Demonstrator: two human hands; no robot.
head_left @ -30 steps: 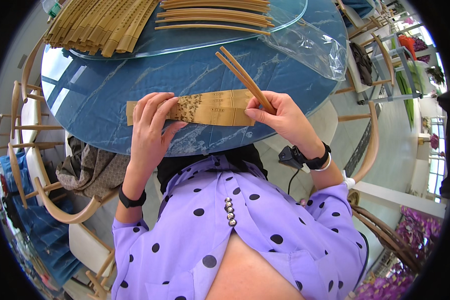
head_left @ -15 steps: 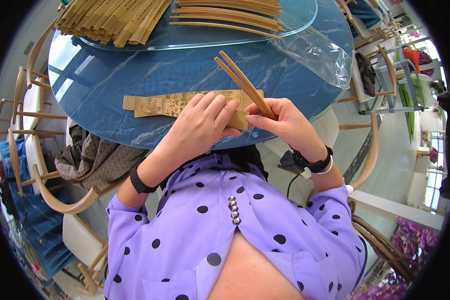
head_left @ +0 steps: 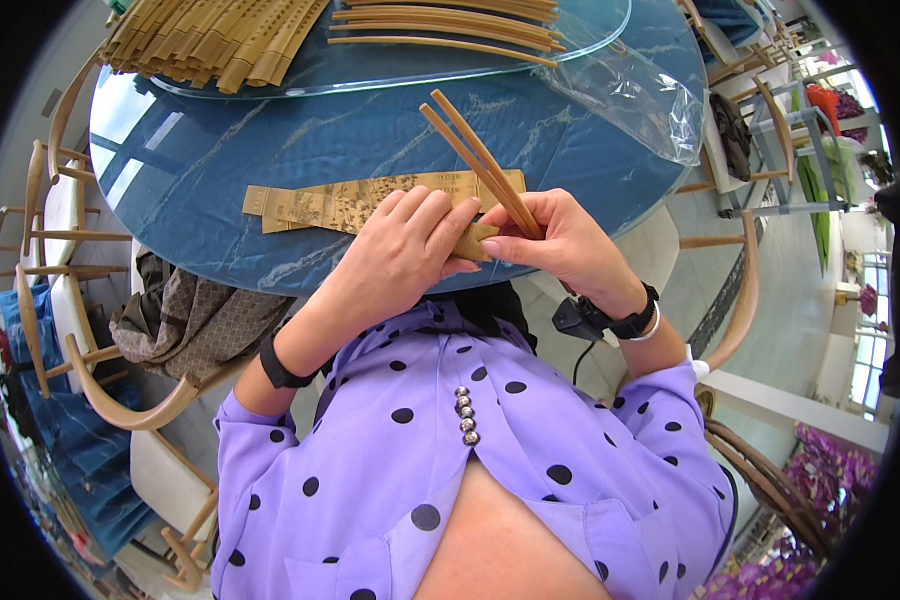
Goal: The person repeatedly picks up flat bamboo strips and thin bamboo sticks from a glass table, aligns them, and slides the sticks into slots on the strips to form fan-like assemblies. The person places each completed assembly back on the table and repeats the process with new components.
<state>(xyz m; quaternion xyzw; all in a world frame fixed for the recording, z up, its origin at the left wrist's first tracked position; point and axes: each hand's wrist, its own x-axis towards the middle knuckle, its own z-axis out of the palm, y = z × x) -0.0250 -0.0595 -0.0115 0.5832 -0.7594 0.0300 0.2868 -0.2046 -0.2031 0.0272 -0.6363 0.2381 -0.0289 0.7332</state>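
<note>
Near the table's front edge my left hand (head_left: 402, 240) is closed on a tan paper chopstick sleeve (head_left: 478, 242), whose end sticks out past my fingers toward the right. A pair of wooden chopsticks (head_left: 475, 155) is gripped in my right hand (head_left: 568, 243), tips pointing up and left. The right thumb touches the end of the held sleeve. Beneath and beyond my hands lie a few more printed paper sleeves (head_left: 315, 205), overlapping on the tabletop. My palms hide part of the held sleeve.
On the glass turntable (head_left: 370, 82) at the back lie a fanned pile of paper sleeves (head_left: 210, 40) and several loose chopsticks (head_left: 440, 42). A clear plastic bag (head_left: 645, 105) rests at the right of the blue table (head_left: 220, 150). Wooden chairs (head_left: 150, 405) stand around, one with a brown patterned cloth.
The end of the held sleeve has turned and looks more puffed out at its mouth. Both hands stay nearly in place, and the chopsticks have shifted slightly up and left.
</note>
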